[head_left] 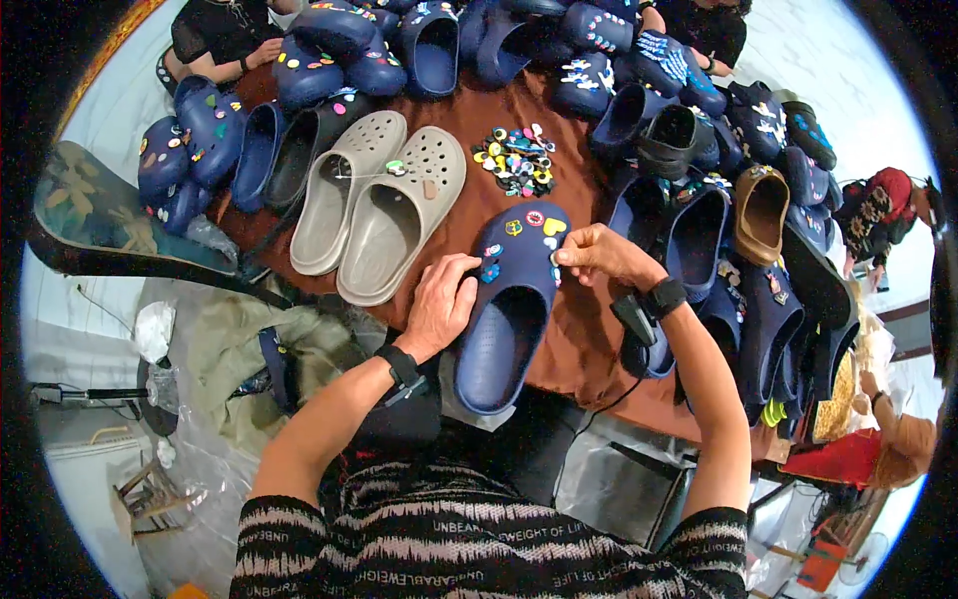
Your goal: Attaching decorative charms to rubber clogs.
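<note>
A navy clog (504, 344) lies in front of me at the table's near edge, its toe pointing away and several colourful charms on its upper. My left hand (439, 304) grips the clog's left side, fingers curved against the upper near a blue charm (490, 271). Thumb and forefinger of my right hand (604, 255) pinch a small white charm (555, 258) at the clog's right side; whether it is seated in a hole is hidden. Beyond the toe is a heap of loose charms (515, 162). A pair of grey clogs (384, 235) sits to the left.
Piled navy clogs (432, 50) line the far side of the brown-covered table (589, 329), with more stacked at right around a brown clog (762, 215). A chair (130, 215) stands at left. Other people sit across the table, one with a hand (264, 53) near the pile.
</note>
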A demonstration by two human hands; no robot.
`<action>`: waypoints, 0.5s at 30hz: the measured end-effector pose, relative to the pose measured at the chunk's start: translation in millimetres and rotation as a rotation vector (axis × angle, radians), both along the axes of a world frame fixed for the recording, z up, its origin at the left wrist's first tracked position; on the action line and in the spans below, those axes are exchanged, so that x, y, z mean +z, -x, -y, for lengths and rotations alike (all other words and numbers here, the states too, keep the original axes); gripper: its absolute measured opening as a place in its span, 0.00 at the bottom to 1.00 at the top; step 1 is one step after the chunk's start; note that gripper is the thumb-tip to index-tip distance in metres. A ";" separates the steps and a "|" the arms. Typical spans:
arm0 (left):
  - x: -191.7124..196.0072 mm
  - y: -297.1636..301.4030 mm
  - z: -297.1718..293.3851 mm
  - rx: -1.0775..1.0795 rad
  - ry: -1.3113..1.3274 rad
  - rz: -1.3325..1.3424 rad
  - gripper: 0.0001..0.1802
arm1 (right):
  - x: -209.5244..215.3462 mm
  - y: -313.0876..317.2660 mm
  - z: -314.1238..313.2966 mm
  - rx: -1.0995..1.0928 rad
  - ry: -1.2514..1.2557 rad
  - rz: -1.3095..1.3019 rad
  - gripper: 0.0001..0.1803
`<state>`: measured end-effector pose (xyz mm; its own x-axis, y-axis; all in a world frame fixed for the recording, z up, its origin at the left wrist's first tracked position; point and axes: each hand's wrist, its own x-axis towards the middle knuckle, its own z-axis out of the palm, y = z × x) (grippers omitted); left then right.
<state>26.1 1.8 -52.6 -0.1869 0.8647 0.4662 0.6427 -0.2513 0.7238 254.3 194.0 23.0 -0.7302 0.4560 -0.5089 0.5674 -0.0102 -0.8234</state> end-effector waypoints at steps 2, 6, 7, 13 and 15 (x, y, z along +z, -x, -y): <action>-0.2 0.9 0.3 -0.002 -0.004 0.001 0.15 | 7.7 5.1 6.0 0.025 -0.118 -0.094 0.18; 0.1 1.0 -0.1 -0.001 -0.004 -0.006 0.15 | 6.0 3.6 -0.5 0.119 -0.205 -0.114 0.17; 0.0 0.7 0.0 -0.004 0.001 -0.004 0.15 | 8.9 6.0 -2.1 0.217 -0.331 -0.119 0.16; -1.0 0.4 -1.7 -0.004 0.006 0.005 0.15 | 37.9 29.2 -11.5 0.402 -0.412 0.119 0.15; -1.2 1.1 -0.9 -0.005 0.008 0.008 0.15 | 46.4 38.6 -10.9 0.387 -0.546 0.356 0.20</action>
